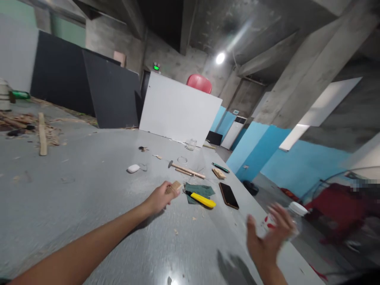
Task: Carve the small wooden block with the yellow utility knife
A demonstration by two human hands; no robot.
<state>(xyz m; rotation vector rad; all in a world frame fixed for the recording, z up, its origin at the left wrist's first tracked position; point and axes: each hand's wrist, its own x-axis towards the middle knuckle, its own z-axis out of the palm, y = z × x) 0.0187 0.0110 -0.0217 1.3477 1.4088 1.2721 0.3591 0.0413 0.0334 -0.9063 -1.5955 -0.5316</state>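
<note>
block: our left hand [160, 196] has its grip closed around a small wooden block [175, 186], held just over the bench [89, 186], past the end of our reaching arm.
handling: we judge the block light, stiff and dry, not slippery; it is short, so the fingers take it across its width with one end poking out beyond the grip.
right hand: our right hand [271, 237] hangs open, fingers spread wide, holding nothing; it is blurred, off the bench edge and well apart from the grip.
beside the grip: a yellow utility knife [203, 200] lies on a dark green cloth [199, 190] just beyond the block; a black phone [228, 195] lies flat further toward the right hand.
beyond the grip: a hammer [185, 169] with a wooden handle, a white mouse-like thing [133, 168] and a green pen [220, 167].
surface: grey bench, smooth and faintly shiny, dotted with wood chips near the grip.
room: bare concrete walls and beams, blue partitions, a white panel [178, 109], wood scraps [32, 126] far off to the left.
</note>
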